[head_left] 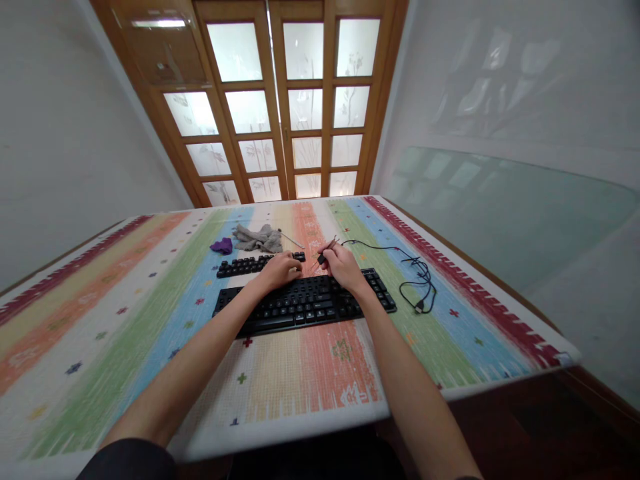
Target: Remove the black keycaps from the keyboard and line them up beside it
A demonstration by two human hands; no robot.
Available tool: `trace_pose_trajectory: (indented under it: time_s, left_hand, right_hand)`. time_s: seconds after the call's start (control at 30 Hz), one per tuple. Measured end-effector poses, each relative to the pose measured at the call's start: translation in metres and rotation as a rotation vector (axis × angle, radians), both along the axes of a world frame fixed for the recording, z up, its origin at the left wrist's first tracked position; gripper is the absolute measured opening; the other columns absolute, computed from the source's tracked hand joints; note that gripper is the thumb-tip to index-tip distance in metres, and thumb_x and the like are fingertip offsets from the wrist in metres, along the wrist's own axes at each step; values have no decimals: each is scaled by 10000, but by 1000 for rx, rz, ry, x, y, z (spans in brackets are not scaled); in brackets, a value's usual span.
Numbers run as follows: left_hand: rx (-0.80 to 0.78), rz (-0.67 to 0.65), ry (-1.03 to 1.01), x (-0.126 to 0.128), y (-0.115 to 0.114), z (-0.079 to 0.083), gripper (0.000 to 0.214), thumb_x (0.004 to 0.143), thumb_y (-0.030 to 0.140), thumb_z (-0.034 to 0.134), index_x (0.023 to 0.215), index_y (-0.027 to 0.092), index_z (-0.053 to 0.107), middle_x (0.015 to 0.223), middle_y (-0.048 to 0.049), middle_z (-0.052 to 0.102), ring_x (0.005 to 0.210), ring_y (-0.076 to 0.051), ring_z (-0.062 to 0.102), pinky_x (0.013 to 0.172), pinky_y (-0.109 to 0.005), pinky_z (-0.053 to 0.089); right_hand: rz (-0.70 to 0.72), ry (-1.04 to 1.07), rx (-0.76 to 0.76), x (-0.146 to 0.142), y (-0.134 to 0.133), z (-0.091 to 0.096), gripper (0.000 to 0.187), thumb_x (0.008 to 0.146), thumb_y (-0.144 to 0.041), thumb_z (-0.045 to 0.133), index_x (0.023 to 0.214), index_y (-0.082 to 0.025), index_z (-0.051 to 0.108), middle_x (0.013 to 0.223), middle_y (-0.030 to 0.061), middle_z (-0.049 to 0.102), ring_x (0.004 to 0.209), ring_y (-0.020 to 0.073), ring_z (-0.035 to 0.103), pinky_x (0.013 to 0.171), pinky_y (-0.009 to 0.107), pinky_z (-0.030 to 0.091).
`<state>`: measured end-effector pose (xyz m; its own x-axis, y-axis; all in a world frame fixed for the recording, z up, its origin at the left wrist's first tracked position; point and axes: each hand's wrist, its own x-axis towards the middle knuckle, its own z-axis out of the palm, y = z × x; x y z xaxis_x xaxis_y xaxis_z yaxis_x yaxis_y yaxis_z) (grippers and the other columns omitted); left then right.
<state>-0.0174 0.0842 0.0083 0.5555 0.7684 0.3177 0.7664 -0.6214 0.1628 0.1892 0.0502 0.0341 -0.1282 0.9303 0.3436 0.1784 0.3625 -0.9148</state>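
Note:
A black keyboard (300, 312) lies on the striped tablecloth in front of me, with keys in place over much of it. At its back edge, my left hand (281, 270) has bent fingers closed against the keyboard. My right hand (343, 263) is above the keyboard's back right part, pinching a thin wire keycap puller (333, 241). A black keycap (321, 259) shows at the right fingertips; how it sits on the puller is too small to tell. Behind the left hand, loose black keycaps (243, 265) stand in rows.
A grey cloth (257, 238) and a crumpled purple cloth (221, 246) lie behind the loose keycaps. A thin rod (291, 239) sticks out beside the grey cloth. The black USB cable (424, 273) lies coiled at right. Beyond the table are wood-framed glass doors (280, 100).

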Motion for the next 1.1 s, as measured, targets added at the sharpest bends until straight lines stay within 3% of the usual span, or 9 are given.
trace_pose_trajectory:
  time_s: [0.33, 0.9, 1.1]
  left_hand:
    - [18, -93, 52, -2, 14, 1, 90, 799, 199, 663, 812, 174, 748, 858, -77, 718, 868, -230, 556, 816, -344, 448]
    - [108, -4, 18, -1, 20, -4, 98, 798, 205, 632, 765, 181, 721, 874, -76, 607, 890, -228, 555, 807, -343, 464]
    - [137, 15, 17, 2, 20, -4, 156, 794, 206, 619, 899, 196, 734, 910, -70, 608, 914, -224, 568, 815, -331, 479]
  right_hand:
    - [5, 19, -3, 0, -2, 2, 207, 839, -265, 426, 866, -157, 600, 588, -33, 569, 493, 112, 549, 545, 225, 445]
    - [34, -69, -5, 1, -3, 3, 190, 835, -245, 438, 818, -151, 603, 578, -19, 577, 506, 108, 549, 545, 212, 442]
    - [40, -67, -9, 2, -2, 3, 193, 838, -244, 438, 809, -150, 603, 585, -19, 580, 508, 106, 548, 553, 212, 442]
